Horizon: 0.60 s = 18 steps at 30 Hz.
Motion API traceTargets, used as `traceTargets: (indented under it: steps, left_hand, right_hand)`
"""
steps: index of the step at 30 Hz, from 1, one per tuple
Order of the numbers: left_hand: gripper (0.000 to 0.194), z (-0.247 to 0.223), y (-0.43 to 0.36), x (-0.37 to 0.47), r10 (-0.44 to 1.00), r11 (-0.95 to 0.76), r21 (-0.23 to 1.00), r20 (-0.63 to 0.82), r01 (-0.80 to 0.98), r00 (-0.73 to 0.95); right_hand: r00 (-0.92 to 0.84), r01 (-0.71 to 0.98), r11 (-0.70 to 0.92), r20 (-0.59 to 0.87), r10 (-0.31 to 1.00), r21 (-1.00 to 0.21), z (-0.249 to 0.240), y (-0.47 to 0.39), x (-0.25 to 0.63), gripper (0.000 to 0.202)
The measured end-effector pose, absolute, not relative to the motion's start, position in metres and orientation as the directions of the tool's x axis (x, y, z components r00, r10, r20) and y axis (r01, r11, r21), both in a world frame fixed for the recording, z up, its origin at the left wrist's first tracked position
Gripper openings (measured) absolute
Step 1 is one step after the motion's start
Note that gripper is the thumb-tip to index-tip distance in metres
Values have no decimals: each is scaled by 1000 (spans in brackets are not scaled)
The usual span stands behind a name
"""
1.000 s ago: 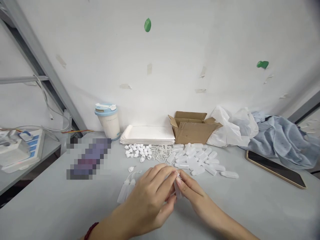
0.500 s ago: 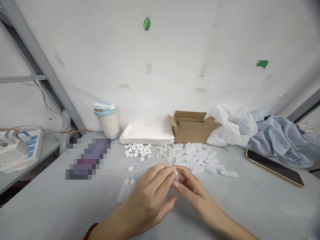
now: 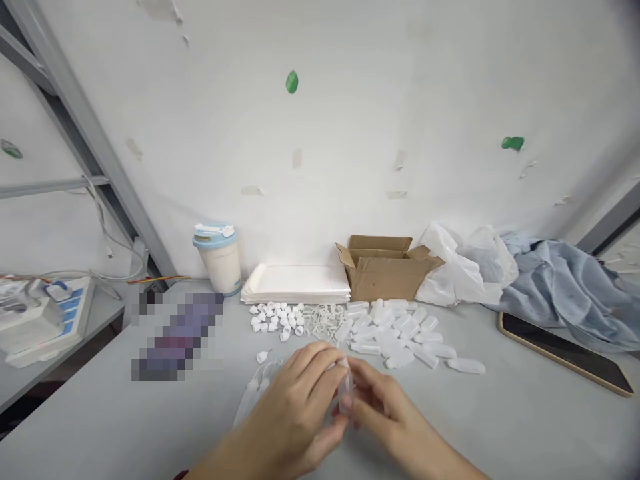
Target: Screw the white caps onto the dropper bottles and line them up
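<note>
Both hands meet around one small translucent plastic bottle (image 3: 346,393), held upright above the table. My right hand (image 3: 383,407) grips its body between thumb and fingers. My left hand (image 3: 305,407) closes over the top, its fingertips at the neck, which they largely hide. Left of my left hand lie two capped bottles (image 3: 247,400) with white cords, partly covered by that hand. A single white cap (image 3: 263,357) rests just beyond them. Farther back are a cluster of white caps (image 3: 273,318), a tangle of white cords (image 3: 324,320) and a pile of uncapped bottles (image 3: 395,333).
Along the wall stand a cup with a blue lid (image 3: 219,260), a stack of white sheets (image 3: 297,283), an open cardboard box (image 3: 387,277) and a white plastic bag (image 3: 457,273). A phone (image 3: 565,353) and blue cloth (image 3: 565,290) are at right, a power strip (image 3: 65,320) at left.
The view has tilted up, so everything sits lower in the picture. My left thumb has come in toward the bottle, and more of the bottle's body shows between the hands.
</note>
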<state>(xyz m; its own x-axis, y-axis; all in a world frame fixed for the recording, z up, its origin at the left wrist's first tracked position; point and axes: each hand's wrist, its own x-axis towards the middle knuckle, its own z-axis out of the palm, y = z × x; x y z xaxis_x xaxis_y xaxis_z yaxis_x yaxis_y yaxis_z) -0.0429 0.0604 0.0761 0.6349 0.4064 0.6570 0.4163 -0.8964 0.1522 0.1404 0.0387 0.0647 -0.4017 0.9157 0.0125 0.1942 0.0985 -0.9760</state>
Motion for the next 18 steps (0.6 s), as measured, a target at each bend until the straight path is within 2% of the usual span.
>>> traceTargets:
  steps: [3, 6, 12, 18]
  left_hand:
    - [43, 73, 63, -64, 470, -878, 224, 565, 423, 678]
    - [49, 65, 66, -91, 618, -786, 325, 421, 525, 664]
    - [44, 61, 69, -119, 781, -586, 524, 162, 618, 604]
    - [48, 67, 66, -123, 828, -468, 582, 25, 665, 560]
  right_hand:
    - [-467, 372, 107, -86, 880, -922, 66, 37, 141, 53]
    - [-492, 442, 87, -161, 855, -893, 69, 34, 140, 53]
    - [-528, 455, 124, -155, 835, -882, 74, 32, 136, 39]
    - [-565, 429, 180, -108, 818, -885, 65, 35, 138, 38]
